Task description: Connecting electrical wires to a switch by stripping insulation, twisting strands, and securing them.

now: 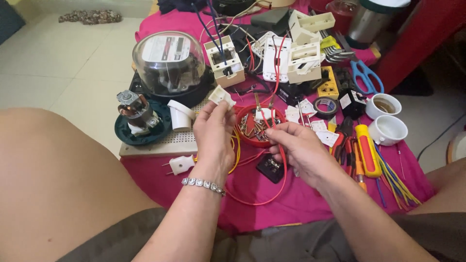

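My left hand (213, 138), with a silver bracelet at the wrist, holds up a small white plastic electrical part (222, 96) between its fingertips. My right hand (297, 148) pinches a red wire (272, 187) that loops down over the pink cloth and rises to a small white piece with metal prongs (264, 114). Both hands hover just in front of a red round dish (256, 140) filled with screws.
On the pink cloth (301, 199) lie a glass-domed electric meter (168, 60), a small motor on a green base (141, 119), white switch boxes (291, 58), a white plug (180, 165), screwdrivers and pliers (361, 150), blue scissors (366, 75), tape roll (325, 106), two white lamp holders (386, 119). My knee (58, 170) fills the left.
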